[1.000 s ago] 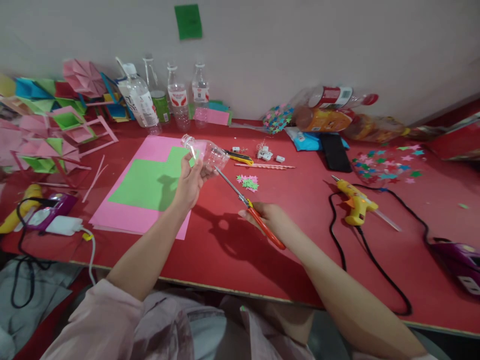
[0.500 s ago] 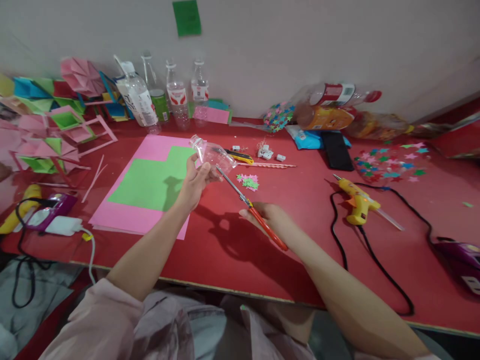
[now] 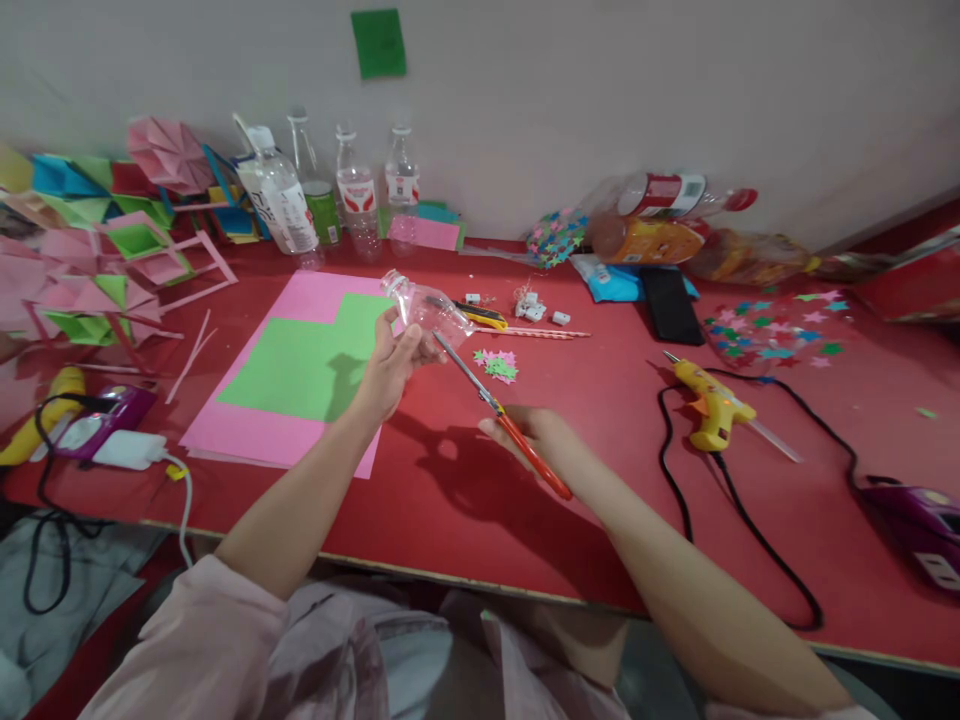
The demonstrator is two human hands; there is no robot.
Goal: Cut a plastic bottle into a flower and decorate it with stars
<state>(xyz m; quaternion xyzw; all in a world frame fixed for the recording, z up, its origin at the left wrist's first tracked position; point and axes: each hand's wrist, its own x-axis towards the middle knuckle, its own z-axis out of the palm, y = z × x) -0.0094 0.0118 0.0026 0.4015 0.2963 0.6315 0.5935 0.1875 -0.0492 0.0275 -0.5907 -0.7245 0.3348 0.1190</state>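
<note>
My left hand (image 3: 391,365) is closed round a clear plastic bottle top (image 3: 431,315), tilted with its neck to the upper left and its wide end to the lower right. In my right hand (image 3: 544,440) are red-handled scissors (image 3: 517,435). Their blades point up and left, the tips at the lower edge of the plastic; whether they are cutting into it I cannot tell. Below and left of the bottle piece lie a green sheet (image 3: 300,365) and pink paper (image 3: 277,440). Just right of it is a small heap of pink and green paper stars (image 3: 496,365).
A yellow cutter (image 3: 489,318), striped sticks (image 3: 532,334) and small white pieces (image 3: 532,308) lie behind. Clear bottles (image 3: 358,200) stand along the wall. To the right are a yellow glue gun (image 3: 716,405) with its cord and a phone (image 3: 673,305). Paper crafts (image 3: 112,300) crowd the left.
The view has shifted very slightly. Both hands, the bottle piece and the scissors keep nearly the same positions.
</note>
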